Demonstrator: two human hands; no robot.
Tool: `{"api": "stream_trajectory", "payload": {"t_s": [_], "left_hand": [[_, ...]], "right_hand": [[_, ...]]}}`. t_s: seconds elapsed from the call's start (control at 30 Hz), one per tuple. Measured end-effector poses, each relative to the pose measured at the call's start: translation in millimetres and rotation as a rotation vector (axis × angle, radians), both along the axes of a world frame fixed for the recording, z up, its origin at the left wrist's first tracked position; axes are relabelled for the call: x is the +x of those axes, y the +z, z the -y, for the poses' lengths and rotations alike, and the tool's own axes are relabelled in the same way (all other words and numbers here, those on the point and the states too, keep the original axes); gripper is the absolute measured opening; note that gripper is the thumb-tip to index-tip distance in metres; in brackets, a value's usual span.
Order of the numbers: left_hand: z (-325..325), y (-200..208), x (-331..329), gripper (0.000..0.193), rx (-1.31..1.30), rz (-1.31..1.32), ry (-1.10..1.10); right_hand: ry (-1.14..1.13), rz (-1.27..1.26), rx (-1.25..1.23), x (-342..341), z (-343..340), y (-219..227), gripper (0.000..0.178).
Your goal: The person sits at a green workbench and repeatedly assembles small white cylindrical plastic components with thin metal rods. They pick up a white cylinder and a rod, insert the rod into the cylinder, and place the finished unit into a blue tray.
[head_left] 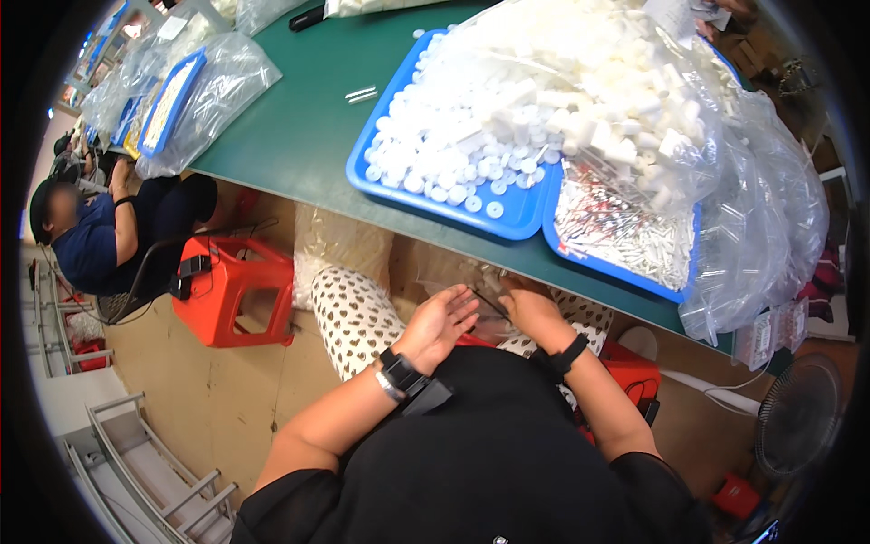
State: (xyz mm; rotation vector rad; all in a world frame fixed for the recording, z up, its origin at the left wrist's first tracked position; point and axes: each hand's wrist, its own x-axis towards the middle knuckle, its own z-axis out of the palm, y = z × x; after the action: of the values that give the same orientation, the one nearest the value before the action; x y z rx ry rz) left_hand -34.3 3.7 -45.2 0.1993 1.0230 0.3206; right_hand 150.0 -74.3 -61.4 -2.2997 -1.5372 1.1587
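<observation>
Over my lap, my left hand [437, 326] lies with its palm turned up and fingers stretched out, holding nothing I can see. Close beside it, my right hand [535, 315] has its fingers curled in. A thin dark strip [490, 303] runs between the two hands, seemingly from the right fingers; its kind is too small to tell. Beyond my hands, on the green table [299, 118], a blue tray [362, 181] holds many small white plastic discs. Next to it, a smaller blue tray [625, 276] holds thin white and red-tipped pieces.
A clear bag of white plastic parts [625, 100] spills over the trays. Red stools [231, 290] stand at left and under me. A person [100, 227] sits at far left. A fan [797, 412] stands at right, a metal rack [163, 471] at lower left.
</observation>
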Motion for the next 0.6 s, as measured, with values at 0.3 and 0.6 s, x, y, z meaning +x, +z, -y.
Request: {"api": "stream_trajectory", "payload": {"t_s": [0.3,0.6], "left_hand": [[-62,84,23,0.016,1.337,-0.111,-0.254],[-101,86,80,0.017,2.062,-0.599,-0.834]], "right_hand": [[0.056,0.257,0.899,35,4,134,0.008],[-0.101,0.481,0.853,81,-62,118,0.016]]}}
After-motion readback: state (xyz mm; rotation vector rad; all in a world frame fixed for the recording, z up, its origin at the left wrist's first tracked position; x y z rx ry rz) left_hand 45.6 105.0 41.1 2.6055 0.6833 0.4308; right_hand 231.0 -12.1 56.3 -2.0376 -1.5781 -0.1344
